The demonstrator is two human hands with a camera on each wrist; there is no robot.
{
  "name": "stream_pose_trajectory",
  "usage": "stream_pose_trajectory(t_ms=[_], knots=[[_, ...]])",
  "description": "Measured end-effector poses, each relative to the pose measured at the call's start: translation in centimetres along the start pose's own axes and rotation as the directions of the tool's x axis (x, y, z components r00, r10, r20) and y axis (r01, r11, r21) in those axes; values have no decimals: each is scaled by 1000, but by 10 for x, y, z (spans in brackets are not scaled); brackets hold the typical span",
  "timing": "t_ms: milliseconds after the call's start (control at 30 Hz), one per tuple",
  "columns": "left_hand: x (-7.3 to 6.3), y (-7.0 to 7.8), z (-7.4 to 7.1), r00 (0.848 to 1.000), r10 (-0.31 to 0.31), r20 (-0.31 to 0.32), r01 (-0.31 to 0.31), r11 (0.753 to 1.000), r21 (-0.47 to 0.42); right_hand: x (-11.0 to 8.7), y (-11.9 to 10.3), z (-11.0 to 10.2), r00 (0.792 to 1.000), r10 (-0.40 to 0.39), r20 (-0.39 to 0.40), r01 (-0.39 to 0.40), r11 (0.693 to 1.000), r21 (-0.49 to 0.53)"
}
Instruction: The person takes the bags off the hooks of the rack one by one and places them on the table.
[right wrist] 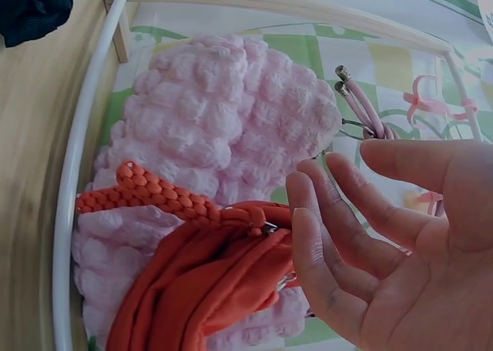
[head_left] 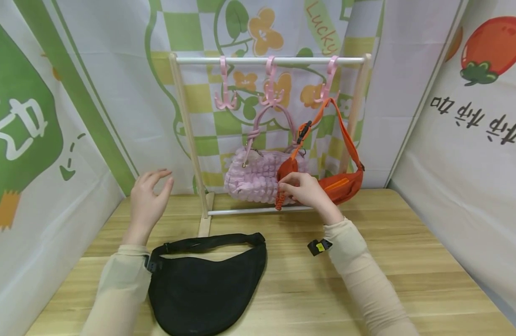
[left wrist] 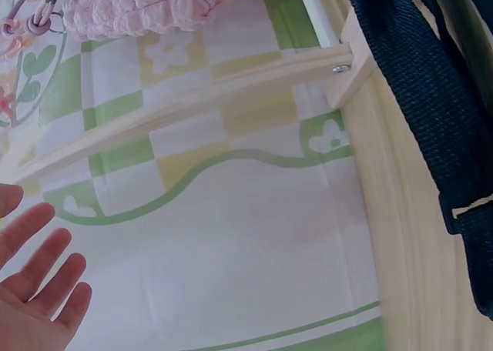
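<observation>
An orange waist bag (head_left: 339, 186) hangs by its strap from the right pink hook (head_left: 330, 79). Beside its left end is my right hand (head_left: 302, 189), fingers loosely bent and gripping nothing; a braided orange cord (right wrist: 166, 193) dangles from the bag there. Whether a fingertip touches the orange fabric (right wrist: 208, 266) I cannot tell. Behind it, a puffy pink handbag (head_left: 258, 175) hangs by its handles from the middle hook (head_left: 270, 81). My left hand (head_left: 149, 200) is raised left of the rack with fingers spread, holding nothing. A black crossbody bag (head_left: 207, 289) lies flat on the table.
The rack has a white top rail (head_left: 249, 60), wooden side posts (head_left: 188, 135) and a low white bar (head_left: 258, 211). Another pink hook (head_left: 225, 86) hangs at the left of the rail. Printed cloth walls enclose the wooden table (head_left: 409, 261).
</observation>
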State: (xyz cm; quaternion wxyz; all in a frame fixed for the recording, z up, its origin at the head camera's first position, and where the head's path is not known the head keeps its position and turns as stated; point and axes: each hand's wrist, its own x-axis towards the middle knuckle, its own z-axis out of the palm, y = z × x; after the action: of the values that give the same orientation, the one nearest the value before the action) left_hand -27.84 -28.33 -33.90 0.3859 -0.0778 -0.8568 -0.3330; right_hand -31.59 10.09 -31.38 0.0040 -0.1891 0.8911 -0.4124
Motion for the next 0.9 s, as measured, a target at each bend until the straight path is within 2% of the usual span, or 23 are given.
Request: stream_pose_trajectory(t_ms=[333,633,900], knots=[[9,8,4,999,39,-8,-39,999,-26,1,-7,-9,999,-4,-35,4,1000,-20],[17,18,9,998,63,2,-62,997,-35,1,-11,-16,995,-32,-97,21,993,-115],[24,27,14,996,93,-3,-93,994,-56,4,-13,-19,997,-24,-75,19,998,-65]])
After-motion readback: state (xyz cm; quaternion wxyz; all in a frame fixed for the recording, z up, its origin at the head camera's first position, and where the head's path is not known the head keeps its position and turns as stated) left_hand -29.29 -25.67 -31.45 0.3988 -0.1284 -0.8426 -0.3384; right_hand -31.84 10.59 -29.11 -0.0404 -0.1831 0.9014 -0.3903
